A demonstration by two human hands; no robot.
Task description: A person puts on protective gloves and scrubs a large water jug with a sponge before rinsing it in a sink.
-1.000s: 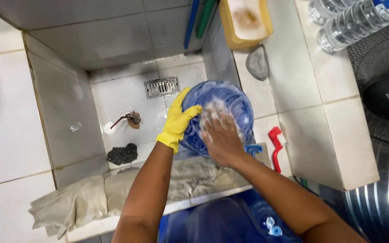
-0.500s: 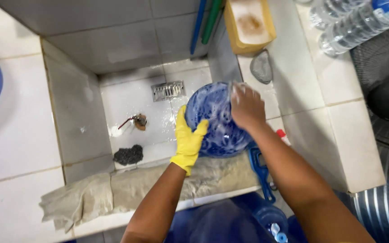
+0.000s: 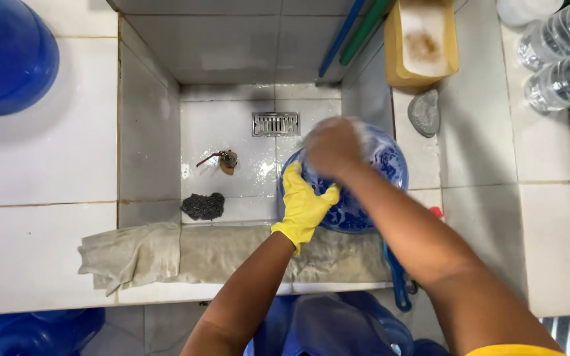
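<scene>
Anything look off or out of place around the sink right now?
Only the left hand wears a yellow glove; the right hand scrubs the blue bowl bare. A dark scouring pad lies loose on the sink floor.

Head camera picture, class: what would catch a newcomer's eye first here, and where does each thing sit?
The yellow-gloved left hand grips the near rim of a blue patterned bowl over the white tiled sink, while the bare right hand presses on the bowl's far side. A dark scouring pad lies on the sink floor at left, and a grey cloth drapes the front ledge.
</scene>
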